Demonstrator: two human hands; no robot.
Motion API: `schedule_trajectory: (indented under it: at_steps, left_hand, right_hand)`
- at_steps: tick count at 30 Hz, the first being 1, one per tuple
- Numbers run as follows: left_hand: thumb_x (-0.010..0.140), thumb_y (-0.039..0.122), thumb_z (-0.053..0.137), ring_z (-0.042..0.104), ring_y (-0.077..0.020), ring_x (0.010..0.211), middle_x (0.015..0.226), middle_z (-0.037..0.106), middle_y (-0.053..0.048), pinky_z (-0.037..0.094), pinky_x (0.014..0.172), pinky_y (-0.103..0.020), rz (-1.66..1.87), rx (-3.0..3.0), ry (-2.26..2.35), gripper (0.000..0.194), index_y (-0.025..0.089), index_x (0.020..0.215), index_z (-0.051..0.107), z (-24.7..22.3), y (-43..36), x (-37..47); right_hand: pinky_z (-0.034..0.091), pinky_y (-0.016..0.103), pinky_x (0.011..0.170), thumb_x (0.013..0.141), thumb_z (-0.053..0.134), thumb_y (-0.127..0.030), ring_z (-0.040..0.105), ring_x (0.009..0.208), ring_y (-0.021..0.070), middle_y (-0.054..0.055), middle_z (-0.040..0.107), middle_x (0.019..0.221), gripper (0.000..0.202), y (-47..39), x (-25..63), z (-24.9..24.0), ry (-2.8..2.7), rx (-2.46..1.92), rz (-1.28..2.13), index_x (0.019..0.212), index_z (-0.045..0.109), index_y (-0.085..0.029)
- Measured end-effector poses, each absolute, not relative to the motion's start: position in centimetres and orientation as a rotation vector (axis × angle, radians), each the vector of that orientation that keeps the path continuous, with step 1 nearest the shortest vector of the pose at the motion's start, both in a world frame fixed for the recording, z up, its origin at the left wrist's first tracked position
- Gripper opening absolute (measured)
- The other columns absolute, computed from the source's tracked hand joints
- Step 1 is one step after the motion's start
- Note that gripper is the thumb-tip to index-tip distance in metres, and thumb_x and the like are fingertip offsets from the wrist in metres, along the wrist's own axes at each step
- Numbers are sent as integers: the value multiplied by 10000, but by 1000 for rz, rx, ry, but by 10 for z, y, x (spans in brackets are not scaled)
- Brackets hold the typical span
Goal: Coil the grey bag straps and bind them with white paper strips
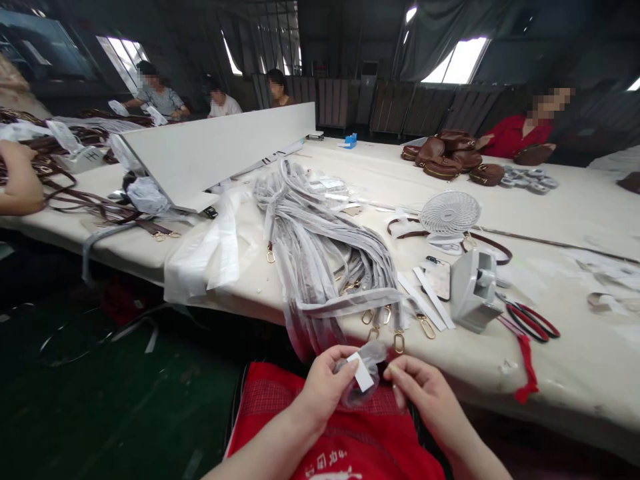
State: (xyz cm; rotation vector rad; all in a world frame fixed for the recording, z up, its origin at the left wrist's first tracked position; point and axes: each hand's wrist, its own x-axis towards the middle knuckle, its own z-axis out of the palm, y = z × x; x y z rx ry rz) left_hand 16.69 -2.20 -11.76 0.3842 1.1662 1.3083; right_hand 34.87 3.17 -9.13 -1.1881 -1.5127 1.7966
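One white rectangular card [361, 372] and crumpled clear plastic [374, 351] are pinched in the left grip [325, 379]; the right grip [423, 383], I cannot tell.

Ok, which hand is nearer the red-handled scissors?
Right. The right hand is below and left of the scissors in the picture; the left hand is farther left.
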Motion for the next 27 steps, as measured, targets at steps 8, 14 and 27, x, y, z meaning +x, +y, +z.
schedule_trajectory:
  at_steps: [8, 14, 27]
  left_hand:
    - [642, 446, 828, 586, -143, 670, 781, 698, -54, 459, 647, -246, 1330, 452, 1291, 469, 119, 951, 695, -120, -26, 167]
    - [647, 484, 814, 597, -157, 699, 805, 695, -60, 476, 671, -266, 1318, 410, 1219, 519, 124, 988, 662, -117, -29, 168]
    - [636, 230, 801, 611, -160, 723, 820, 709, -48, 481, 673, -236, 1252, 736, 1409, 349, 138, 954, 690, -112, -27, 165]
  right_hand:
    - [341, 210, 429, 826, 604, -636, 401, 366, 88, -55, 515, 419, 468, 11, 325, -108, -1595, -1212, 1982, 714, 598, -181]
    - [318, 199, 390, 765, 656, -659, 402, 332, 81, -50, 524, 401, 509, 14, 320, -127, -1619, -1385, 1942, 620, 499, -197]
    - [404, 212, 436, 747, 623, -716, 568, 404, 126, 26, 667, 529, 566, 18, 328, -124, -1648, -1283, 2123, 749, 594, -152]
